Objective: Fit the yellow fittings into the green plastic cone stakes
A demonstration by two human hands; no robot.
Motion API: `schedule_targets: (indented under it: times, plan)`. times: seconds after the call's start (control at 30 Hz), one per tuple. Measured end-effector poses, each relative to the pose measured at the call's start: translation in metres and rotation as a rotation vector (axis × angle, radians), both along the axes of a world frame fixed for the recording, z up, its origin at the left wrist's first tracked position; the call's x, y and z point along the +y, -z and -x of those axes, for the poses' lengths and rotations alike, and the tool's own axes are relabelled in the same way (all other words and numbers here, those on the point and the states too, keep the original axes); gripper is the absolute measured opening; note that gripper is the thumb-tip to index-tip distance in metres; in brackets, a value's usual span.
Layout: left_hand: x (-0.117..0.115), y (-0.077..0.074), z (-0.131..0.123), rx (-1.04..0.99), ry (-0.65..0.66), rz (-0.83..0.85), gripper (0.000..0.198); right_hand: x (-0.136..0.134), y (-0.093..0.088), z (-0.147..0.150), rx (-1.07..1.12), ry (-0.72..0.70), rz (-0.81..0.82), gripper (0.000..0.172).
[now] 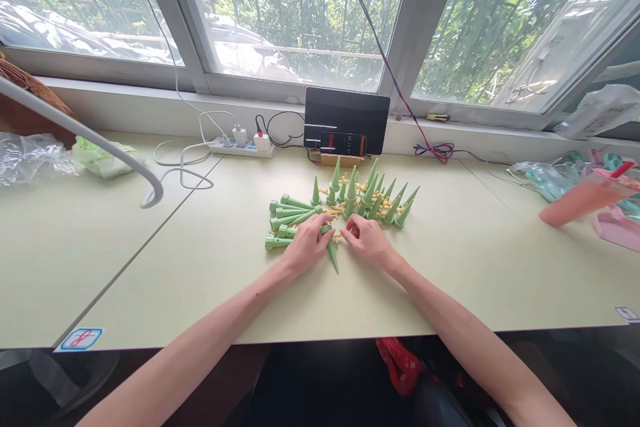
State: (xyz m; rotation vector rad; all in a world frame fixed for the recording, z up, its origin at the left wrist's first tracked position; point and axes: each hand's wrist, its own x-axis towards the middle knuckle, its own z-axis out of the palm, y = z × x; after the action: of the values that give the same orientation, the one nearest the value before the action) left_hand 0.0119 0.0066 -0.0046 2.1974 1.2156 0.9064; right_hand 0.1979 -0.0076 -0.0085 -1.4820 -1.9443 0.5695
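My left hand (307,241) is closed on a green plastic spike (333,259), gripping its wide capped end while the pointed tip slants down toward the table's front edge. Close on the right, my right hand (369,239) pinches with thumb and forefinger at a small yellow plastic piece (338,236) beside the spike's cap. Whether that piece touches the spike, I cannot tell. Beyond both hands, several green spikes (370,195) stand points up among scattered yellow pieces. More green spikes (280,241) lie on their sides to the left, partly covered by my left hand.
A tablet (347,117) with a phone (344,143) before it leans at the window side. A power strip (243,147) with white cables lies to its left. On the right stands a tilted cup of pink drink (585,197). A white curved bar (100,130) crosses the left foreground.
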Motion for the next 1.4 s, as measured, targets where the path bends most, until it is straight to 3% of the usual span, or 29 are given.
schedule_targets:
  times: [0.47, 0.83, 1.4]
  plan:
    - [0.001, -0.001, 0.001, -0.052, -0.014, -0.054, 0.014, -0.002, -0.002, 0.005, 0.117, -0.006, -0.076, 0.018]
    - [0.0, -0.004, 0.001, -0.126, -0.052, -0.057, 0.013, -0.005, -0.009, 0.008, 0.357, -0.013, 0.015, 0.021]
    - [-0.001, -0.005, 0.001, -0.182, -0.036, 0.009, 0.015, -0.007, -0.013, 0.007, 0.395, 0.004, -0.025, 0.029]
